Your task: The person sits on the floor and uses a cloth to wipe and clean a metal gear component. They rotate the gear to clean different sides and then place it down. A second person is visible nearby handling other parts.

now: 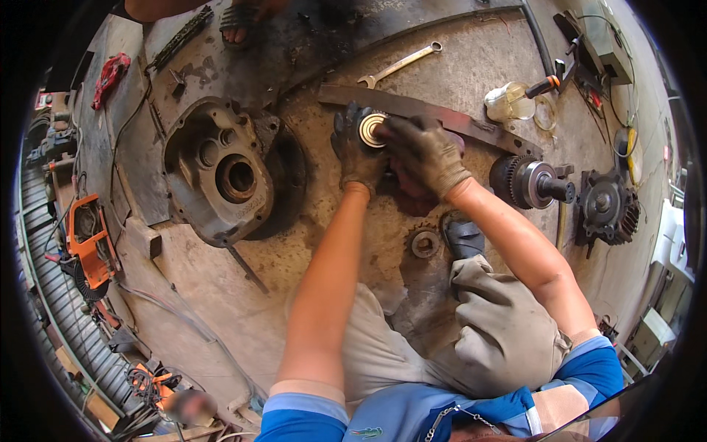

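My left hand (357,156), in a dark work glove, is closed around a round metal part (370,131) with shiny concentric rings, like a bearing. It is held up above the floor, ringed face upward. From the right, my gloved right hand (431,153) reaches over, its fingertips at the part's edge. A dark red cloth (412,193) is bunched beneath and around that hand, seemingly in its grip. On the floor below the hands, beside my sandaled foot (464,237), lies a small toothed ring (425,244). How the fingers sit under the part is hidden.
Left stands a large cast metal housing (190,158). A steel bar (471,121) and a wrench (401,65) lie beyond my hands. To the right are a jar (508,103) with a brush, a geared shaft (526,181) and a finned black part (604,200). Another person's foot (234,31) shows far left.
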The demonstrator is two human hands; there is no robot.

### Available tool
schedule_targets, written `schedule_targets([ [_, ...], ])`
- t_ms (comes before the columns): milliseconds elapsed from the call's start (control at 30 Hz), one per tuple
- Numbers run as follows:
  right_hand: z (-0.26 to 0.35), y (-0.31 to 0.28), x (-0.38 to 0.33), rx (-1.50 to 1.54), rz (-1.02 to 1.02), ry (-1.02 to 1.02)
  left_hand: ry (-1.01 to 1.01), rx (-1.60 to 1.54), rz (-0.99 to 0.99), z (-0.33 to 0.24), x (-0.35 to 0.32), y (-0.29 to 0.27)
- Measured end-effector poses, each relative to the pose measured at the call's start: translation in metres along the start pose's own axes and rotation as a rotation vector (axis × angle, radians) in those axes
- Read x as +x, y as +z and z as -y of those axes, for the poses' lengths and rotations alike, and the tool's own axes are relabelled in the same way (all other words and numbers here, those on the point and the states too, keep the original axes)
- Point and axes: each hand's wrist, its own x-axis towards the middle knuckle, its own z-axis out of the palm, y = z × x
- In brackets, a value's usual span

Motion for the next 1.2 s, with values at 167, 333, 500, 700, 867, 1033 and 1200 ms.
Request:
schedule_targets([
  [167,0.012,0.007,0.013,-0.153,0.024,-0.013,-0.024,-0.019,0.015,0.006,-0.001,0.004],
  [333,0.025,0.02,0.041,-0.342,0.157,-0.139,-0.085,-0.161,0.02,0.012,-0.006,0.006],
  [500,0.019,0.019,0.014,-0.441,0.107,-0.374,-0.013,0.068,0.019,0.01,-0.006,0.002],
  [700,-0.001,-0.007,0.008,-0.292,0.187,-0.161,-0.003,0.037,-0.008,0.004,-0.005,0.002],
  [867,0.008,0.019,0.034,-0.232,0.143,-0.043,-0.07,0.046,0.036,0.013,-0.011,0.012],
  [1033,0.017,0.023,0.023,-0.486,0.094,-0.328,0.029,0.089,0.041,0.019,-0.005,0.011],
  [1200,0.003,-0.009,0.007,-0.351,0.139,-0.231,-0.043,0.025,0.018,0.006,-0.006,0.003],
])
